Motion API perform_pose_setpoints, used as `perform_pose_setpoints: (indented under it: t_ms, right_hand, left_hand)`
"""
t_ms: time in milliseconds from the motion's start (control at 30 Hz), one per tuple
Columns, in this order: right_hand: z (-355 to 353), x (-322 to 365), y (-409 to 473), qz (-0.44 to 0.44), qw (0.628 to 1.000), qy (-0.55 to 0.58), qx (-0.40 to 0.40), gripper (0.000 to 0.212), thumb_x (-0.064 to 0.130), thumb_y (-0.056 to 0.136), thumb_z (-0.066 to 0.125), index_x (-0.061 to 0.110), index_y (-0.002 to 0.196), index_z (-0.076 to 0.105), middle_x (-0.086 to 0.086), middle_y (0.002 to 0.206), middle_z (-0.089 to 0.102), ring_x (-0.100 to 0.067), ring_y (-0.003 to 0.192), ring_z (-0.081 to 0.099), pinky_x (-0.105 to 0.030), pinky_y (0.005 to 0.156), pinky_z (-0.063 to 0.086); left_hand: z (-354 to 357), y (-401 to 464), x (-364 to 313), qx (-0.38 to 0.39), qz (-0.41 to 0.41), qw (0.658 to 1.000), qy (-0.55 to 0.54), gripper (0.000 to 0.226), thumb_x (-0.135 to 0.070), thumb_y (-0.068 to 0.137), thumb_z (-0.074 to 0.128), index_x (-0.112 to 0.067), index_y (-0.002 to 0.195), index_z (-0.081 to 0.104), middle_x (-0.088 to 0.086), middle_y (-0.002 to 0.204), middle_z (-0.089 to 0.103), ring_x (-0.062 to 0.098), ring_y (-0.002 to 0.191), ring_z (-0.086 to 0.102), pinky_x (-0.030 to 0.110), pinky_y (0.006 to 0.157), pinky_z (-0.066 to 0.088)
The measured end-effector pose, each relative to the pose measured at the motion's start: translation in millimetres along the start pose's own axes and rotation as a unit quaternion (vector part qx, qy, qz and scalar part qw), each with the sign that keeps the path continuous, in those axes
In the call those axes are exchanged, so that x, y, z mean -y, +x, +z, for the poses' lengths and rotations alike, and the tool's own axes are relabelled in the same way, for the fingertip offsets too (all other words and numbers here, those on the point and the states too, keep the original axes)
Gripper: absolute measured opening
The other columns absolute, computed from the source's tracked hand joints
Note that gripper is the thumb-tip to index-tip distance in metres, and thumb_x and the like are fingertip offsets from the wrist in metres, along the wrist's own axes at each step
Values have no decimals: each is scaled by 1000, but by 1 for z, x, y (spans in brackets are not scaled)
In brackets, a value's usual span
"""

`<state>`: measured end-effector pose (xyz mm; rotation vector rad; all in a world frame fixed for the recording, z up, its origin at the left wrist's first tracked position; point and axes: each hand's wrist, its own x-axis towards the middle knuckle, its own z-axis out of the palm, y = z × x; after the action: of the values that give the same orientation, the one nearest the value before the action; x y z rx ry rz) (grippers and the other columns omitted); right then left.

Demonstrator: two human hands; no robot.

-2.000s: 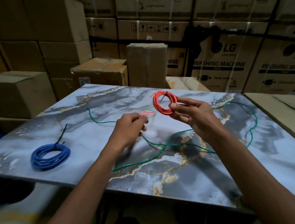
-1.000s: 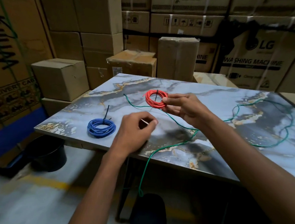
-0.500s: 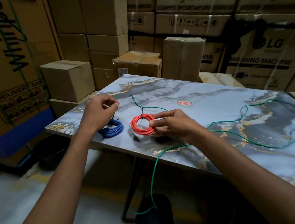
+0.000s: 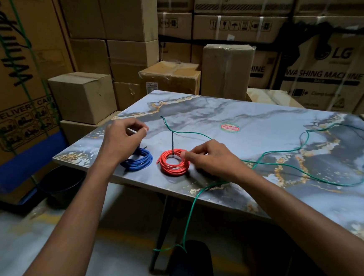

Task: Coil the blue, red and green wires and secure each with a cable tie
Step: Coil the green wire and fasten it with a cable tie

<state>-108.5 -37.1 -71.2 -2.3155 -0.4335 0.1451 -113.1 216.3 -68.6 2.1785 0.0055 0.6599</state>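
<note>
The red wire coil [image 4: 173, 163] lies flat on the marble table [image 4: 253, 130] near its front left corner, with a black cable tie [image 4: 172, 142] sticking up from it. My right hand [image 4: 212, 161] pinches the coil's right rim. Just left of it lies the blue wire coil [image 4: 141, 161], partly hidden behind my left hand [image 4: 121, 139]. That hand hovers above it and pinches a small pale sliver [image 4: 133, 131] that I cannot identify. The green wire [image 4: 283, 163] is loose, snaking across the table and hanging over the front edge.
Cardboard boxes [image 4: 83, 96] stand stacked left of and behind the table. A black bucket [image 4: 61, 184] sits on the floor under the left corner. A round red and green sticker [image 4: 229, 127] marks the tabletop. My knee [image 4: 189, 269] shows below the front edge.
My right hand carried the red coil from mid-air down and left, and it now lies on the table beside the blue coil. My left hand moved left over the blue coil.
</note>
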Motion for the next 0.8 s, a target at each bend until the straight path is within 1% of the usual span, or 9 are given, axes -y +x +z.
perform_pose_setpoints:
  t_ms: [67, 133, 200, 300, 367, 433, 533, 633, 800]
  right_hand:
    - [-4, -5, 3, 9, 1000, 20, -15, 58, 61, 95, 58, 8, 88, 77, -5, 75, 72, -14, 57, 59, -34, 61, 51]
    - [-11, -11, 4, 8, 999, 31, -26, 50, 59, 97, 56, 15, 94, 80, 4, 83, 76, -10, 68, 67, -40, 79, 60]
    - [-19, -15, 1, -18, 999, 30, -4, 39, 56, 96, 61, 22, 94, 81, 8, 85, 78, -8, 78, 72, -40, 86, 60]
    - [-33, -18, -11, -89, 991, -32, 98, 16, 37, 95, 69, 27, 97, 80, 10, 85, 76, -7, 79, 68, -35, 81, 55]
    - [-40, -21, -17, -119, 976, -18, 181, 22, 18, 90, 63, 24, 103, 80, 3, 93, 77, -17, 84, 67, -35, 81, 50]
    - [-46, -26, -20, -139, 962, 20, 235, 33, 10, 85, 60, 19, 111, 78, -4, 108, 75, -27, 100, 67, -43, 92, 51]
    - [-50, -32, -21, -172, 949, 14, 264, 33, 8, 88, 75, 20, 119, 76, 6, 121, 71, -12, 117, 63, -39, 109, 46]
    - [-46, -34, -22, -211, 947, -23, 242, 30, 22, 88, 81, 24, 118, 77, 8, 120, 69, -6, 117, 60, -31, 104, 46]
    - [-36, -40, -18, -216, 958, -33, 184, 12, 29, 85, 82, 25, 97, 82, 5, 104, 70, -15, 100, 68, -40, 92, 53]
  left_hand:
    - [2, 0, -6, 3, 13, 1000, -9, 10, -19, 92, 67, -21, 96, 76, -4, 88, 72, 10, 80, 68, 21, 65, 50]
    - [6, 1, -14, 12, 31, 999, -11, 10, -18, 92, 67, -21, 97, 75, -7, 89, 71, 8, 82, 67, 19, 65, 49]
    - [11, 1, -22, 26, 47, 999, -6, 10, -17, 93, 67, -21, 96, 75, -9, 89, 70, 6, 81, 66, 16, 64, 48]
    - [22, 3, -32, 46, 62, 997, -14, 10, -16, 93, 66, -20, 97, 75, -9, 89, 71, 6, 80, 66, 15, 65, 47]
    - [32, 5, -38, 59, 70, 995, -24, 10, -17, 92, 67, -19, 97, 76, -6, 90, 72, 8, 80, 67, 18, 66, 49]
    - [43, 6, -44, 74, 74, 993, -46, 10, -17, 92, 67, -19, 96, 76, -4, 88, 73, 11, 79, 69, 22, 66, 52]
    - [59, 6, -57, 96, 82, 989, -72, 10, -15, 91, 67, -19, 92, 76, -1, 85, 73, 15, 76, 69, 26, 65, 54]
    - [77, 5, -71, 123, 105, 984, -72, 10, -14, 90, 66, -16, 91, 76, -2, 82, 73, 14, 73, 69, 26, 64, 53]
    - [104, 9, -86, 160, 126, 975, -85, 9, -13, 87, 67, -15, 89, 75, -4, 78, 73, 14, 68, 70, 22, 61, 51]
